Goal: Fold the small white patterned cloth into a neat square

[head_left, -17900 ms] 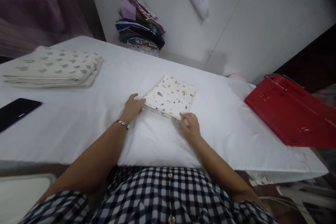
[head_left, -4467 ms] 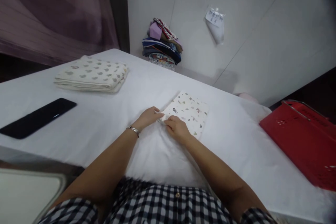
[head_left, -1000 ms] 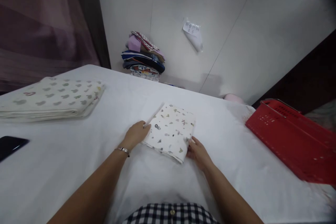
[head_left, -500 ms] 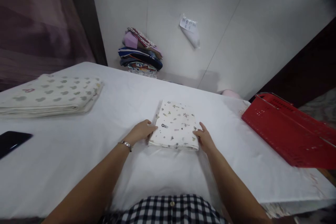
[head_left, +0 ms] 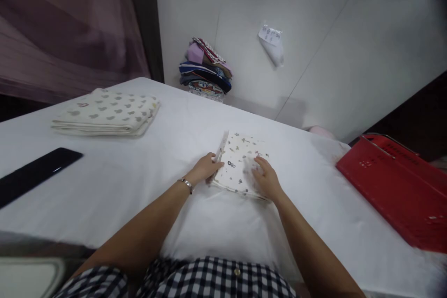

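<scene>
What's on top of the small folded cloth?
Right hand over the right part of the cloth; left hand at its left edge. Cloth surface beneath the right hand is covered.

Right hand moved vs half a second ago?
Yes: left, away from the red basket. The right hand was at the folded cloth's right edge; now it's over the cloth.
</scene>
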Demonstrator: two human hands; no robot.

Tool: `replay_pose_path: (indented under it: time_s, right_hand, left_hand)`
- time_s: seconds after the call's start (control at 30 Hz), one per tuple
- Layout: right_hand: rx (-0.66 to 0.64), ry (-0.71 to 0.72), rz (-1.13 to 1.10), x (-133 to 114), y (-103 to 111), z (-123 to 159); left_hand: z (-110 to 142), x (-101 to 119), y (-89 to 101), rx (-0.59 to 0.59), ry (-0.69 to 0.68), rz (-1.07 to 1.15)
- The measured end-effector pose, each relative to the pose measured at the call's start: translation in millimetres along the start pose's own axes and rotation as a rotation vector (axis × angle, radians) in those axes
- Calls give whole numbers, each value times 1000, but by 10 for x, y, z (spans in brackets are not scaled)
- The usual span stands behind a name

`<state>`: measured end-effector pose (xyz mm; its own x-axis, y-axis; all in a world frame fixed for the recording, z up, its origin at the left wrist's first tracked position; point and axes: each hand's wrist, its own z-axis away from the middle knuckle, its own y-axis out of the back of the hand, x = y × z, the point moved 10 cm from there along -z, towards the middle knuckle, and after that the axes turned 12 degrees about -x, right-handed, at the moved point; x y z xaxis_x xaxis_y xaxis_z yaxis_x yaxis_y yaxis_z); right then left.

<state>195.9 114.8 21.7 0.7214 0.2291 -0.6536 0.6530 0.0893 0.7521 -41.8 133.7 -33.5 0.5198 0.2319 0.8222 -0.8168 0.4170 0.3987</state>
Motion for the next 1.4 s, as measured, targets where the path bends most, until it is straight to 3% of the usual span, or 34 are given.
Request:
replay_pose_path:
  time_s: [0.13,0.3,0.5,0.73,1.1,1.4]
  right_hand:
    - [-111,57,-6,-341,-325,-262]
    - [-157,-29,-104,-421,-587,-537]
    - [-210,-138,28,-512,-672,-745]
    - [-229,-199,196,-523,-828,-793]
    - [-243,-235,-215,-276,-880,-715]
    - [-239,-201,14,-388,-860,-813]
  left_hand:
    - [-76,-155,5,-9,64,302]
    - [-176,-234,0,-28,38,477]
    - [-215,-138,-35,-65,-58,348]
    - [-254,-130,-57,-46,-92,218]
    - [-315,-195,-75,-24,-73,227]
    - [-286,-163,-37,29,-85,95]
